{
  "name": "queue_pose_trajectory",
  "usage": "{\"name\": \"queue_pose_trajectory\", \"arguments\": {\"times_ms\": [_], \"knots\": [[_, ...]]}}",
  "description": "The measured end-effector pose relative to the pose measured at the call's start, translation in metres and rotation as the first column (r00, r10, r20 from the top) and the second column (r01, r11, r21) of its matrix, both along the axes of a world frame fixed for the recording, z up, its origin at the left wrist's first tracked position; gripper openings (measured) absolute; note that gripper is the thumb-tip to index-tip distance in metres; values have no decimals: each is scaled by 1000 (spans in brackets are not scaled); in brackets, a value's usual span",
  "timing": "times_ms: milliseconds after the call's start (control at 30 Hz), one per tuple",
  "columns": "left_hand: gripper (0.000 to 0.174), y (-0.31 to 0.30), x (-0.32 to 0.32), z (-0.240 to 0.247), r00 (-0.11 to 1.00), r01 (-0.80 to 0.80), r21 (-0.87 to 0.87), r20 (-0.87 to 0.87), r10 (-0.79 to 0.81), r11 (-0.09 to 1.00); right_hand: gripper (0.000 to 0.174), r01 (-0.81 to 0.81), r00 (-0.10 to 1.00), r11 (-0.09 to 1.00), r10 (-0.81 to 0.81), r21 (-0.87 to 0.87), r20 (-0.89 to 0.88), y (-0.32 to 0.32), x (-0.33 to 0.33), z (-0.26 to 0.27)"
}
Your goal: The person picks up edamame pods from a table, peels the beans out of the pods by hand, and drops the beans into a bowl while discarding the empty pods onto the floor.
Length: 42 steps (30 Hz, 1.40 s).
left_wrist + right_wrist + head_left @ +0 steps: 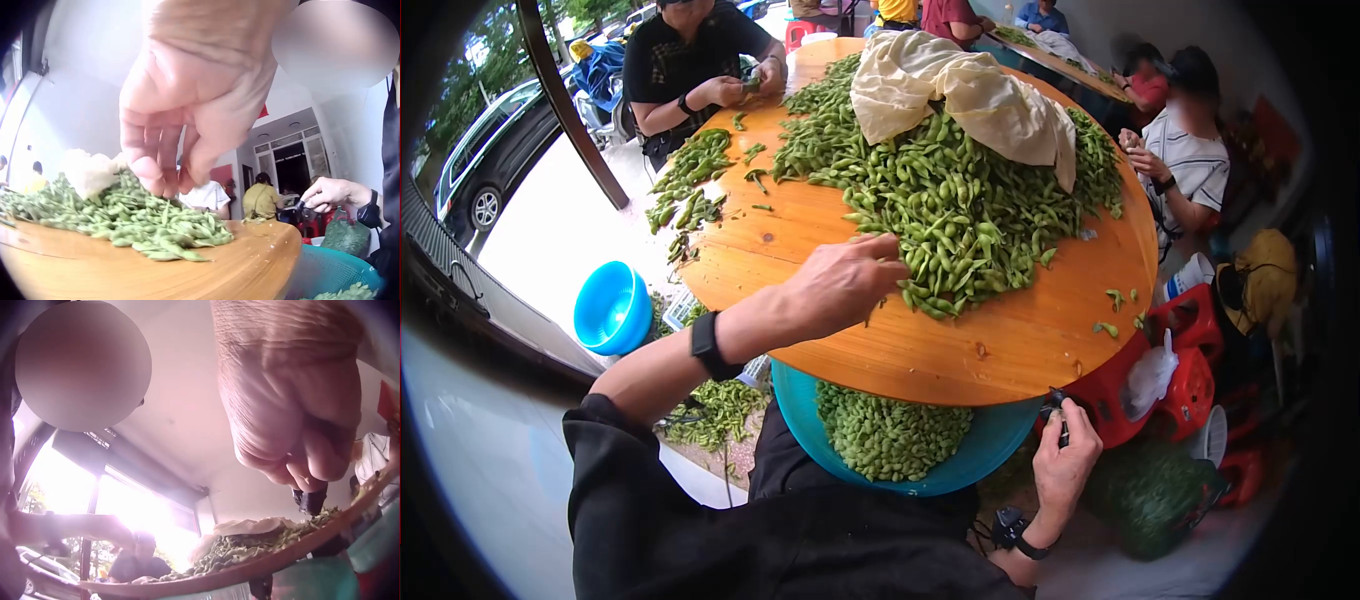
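Observation:
A big heap of green soybean pods [960,210] lies on the round wooden table [760,235]. My left hand [840,285] hovers at the heap's near edge, palm down. In the left wrist view its fingers [169,147] bend loosely downward above the pods, with no pod visible between them. Low beside the table's near right edge, my right hand [1065,465] grips a small black tool [1056,402]; its working end is hard to make out. Under the table edge stands a teal basin [795,415] with many pods [890,435] in it.
A cream cloth [960,95] covers the heap's top. A blue basin [612,308] sits on the floor at left. Red stools [1190,385] and a green net bag [1145,500] are at right. Two people sit across the table, handling small things.

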<state>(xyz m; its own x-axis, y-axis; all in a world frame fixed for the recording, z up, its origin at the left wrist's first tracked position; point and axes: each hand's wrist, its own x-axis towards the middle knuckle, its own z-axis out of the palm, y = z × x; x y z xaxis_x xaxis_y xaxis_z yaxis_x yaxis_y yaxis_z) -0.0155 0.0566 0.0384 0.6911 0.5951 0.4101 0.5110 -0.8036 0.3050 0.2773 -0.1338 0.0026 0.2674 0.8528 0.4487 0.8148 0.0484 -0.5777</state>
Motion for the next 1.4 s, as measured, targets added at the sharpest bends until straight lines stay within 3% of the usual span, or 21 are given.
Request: {"name": "queue_pose_trajectory", "arguments": {"times_ms": [33, 100, 233, 300, 367, 433, 500, 600, 667, 733, 800, 833, 900, 967, 1033, 1067, 1133, 1267, 1333, 1367, 1400], "knots": [[12, 10, 8, -9, 1000, -3, 0, 3, 3, 1000, 21, -17, 1000, 1000, 17, -2, -2, 1, -4, 0], [13, 24, 20, -22, 974, 127, 146, -207, -95, 981, 21, -32, 999, 999, 32, -5, -5, 3, -8, -2], [12, 19, 28, -30, 978, 96, 247, -206, -45, 964, 19, -79, 997, 997, 78, -21, -14, 4, -14, -9], [12, 7, 28, -22, 991, -46, 85, -119, 56, 995, 18, -128, 988, 992, 126, -17, -86, 6, -21, -10], [12, -14, 25, -7, 999, -18, -6, -39, 18, 1000, 18, -224, 943, 974, 212, -20, -257, 13, -32, -11], [13, -30, 20, -12, 988, 65, -166, 152, -39, 984, 18, -337, 778, 937, 224, -89, -587, 21, -46, -15], [12, -52, 19, -17, 973, 119, -363, 229, -35, 924, 23, -475, 425, 877, 151, -78, -892, 30, -64, -11], [11, -72, 17, -34, 969, 113, -455, 246, 3, 883, 26, -557, 114, 830, 87, 9, -990, 47, -79, -19], [11, -77, 17, -55, 919, 13, -561, 334, 212, 828, 26, -542, 147, 840, 109, 13, -983, 47, -83, -22], [12, -83, 16, -61, 890, 32, -629, 371, 264, 776, 26, -524, 182, 851, 124, 10, -975, 42, -87, -24], [12, -87, 18, -70, 687, 262, -656, 642, 340, 708, 27, -387, 360, 922, 140, -11, -923, 35, -89, -20], [12, -90, 19, -71, 683, 264, -656, 645, 344, 707, 28, -392, 374, 920, 132, -28, -918, 33, -88, -21], [11, -98, 20, -69, 591, 484, -748, 662, 461, 453, 28, -447, 311, 894, 125, -29, -942, 33, -87, -17], [12, -105, 25, -70, 619, 458, -761, 644, 449, 460, 29, -499, 246, 866, 111, -27, -963, 34, -86, -18], [12, -110, 32, -74, 627, 422, -749, 648, 432, 511, 31, -564, 90, 824, 122, 50, -988, 35, -85, -23], [12, -111, 33, -74, 627, 420, -751, 646, 435, 510, 31, -566, 89, 823, 119, 48, -989, 35, -84, -23], [9, -112, 33, -74, 708, 279, -699, 613, 351, 658, 29, -570, 81, 821, 97, 33, -992, 35, -82, -23], [7, -114, 33, -74, 738, 234, -642, 606, 296, 730, 26, -581, 137, 813, 145, 39, -980, 32, -81, -23], [12, -115, 33, -75, 605, 494, -748, 662, 442, 443, 23, -569, 260, 822, 213, 28, -942, 30, -81, -21], [12, -115, 31, -74, 607, 494, -749, 661, 441, 442, 23, -567, 260, 823, 212, 29, -942, 30, -79, -21], [17, -117, 29, -72, 546, 618, -734, 659, 517, 282, 22, -613, 169, 786, 231, 82, -958, 30, -75, -21]]}}
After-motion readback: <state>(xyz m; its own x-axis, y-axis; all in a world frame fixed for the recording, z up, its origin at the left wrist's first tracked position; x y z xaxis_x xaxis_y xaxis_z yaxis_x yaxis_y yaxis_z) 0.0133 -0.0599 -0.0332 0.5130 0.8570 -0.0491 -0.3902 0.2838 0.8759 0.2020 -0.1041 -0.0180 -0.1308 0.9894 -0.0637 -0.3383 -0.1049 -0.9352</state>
